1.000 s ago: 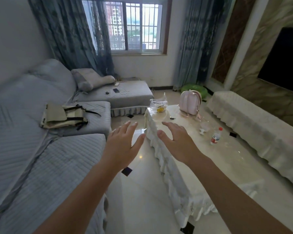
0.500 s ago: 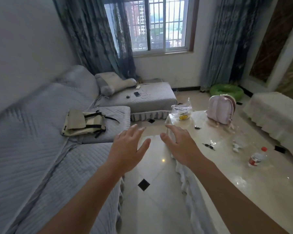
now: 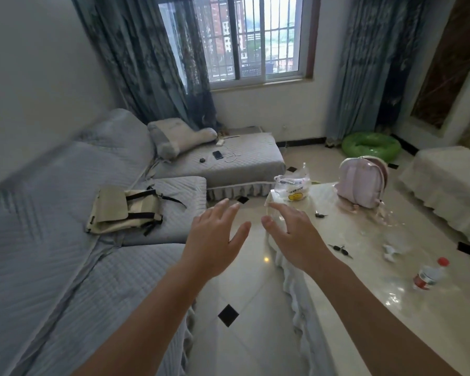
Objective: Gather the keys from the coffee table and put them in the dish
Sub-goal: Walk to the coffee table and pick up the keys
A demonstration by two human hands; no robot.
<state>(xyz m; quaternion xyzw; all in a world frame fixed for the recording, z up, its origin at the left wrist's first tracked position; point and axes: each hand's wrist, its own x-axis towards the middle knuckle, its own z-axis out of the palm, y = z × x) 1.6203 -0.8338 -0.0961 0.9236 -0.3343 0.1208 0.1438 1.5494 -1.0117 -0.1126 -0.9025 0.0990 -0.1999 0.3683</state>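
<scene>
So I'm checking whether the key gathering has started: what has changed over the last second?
Only the view changed: it swung left and moved nearer, so the coffee table now sits further right. Nothing was picked up or let go. The left hand and right hand stay open, empty and raised. The keys, the single key, the backpack and the bottle lie as before.

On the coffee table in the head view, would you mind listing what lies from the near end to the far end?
Water bottle → crumpled white scrap → nearer bunch of keys → single dark key → pink backpack at the far end. The plastic bag is also at the far end, so I leave it unordered.
</scene>
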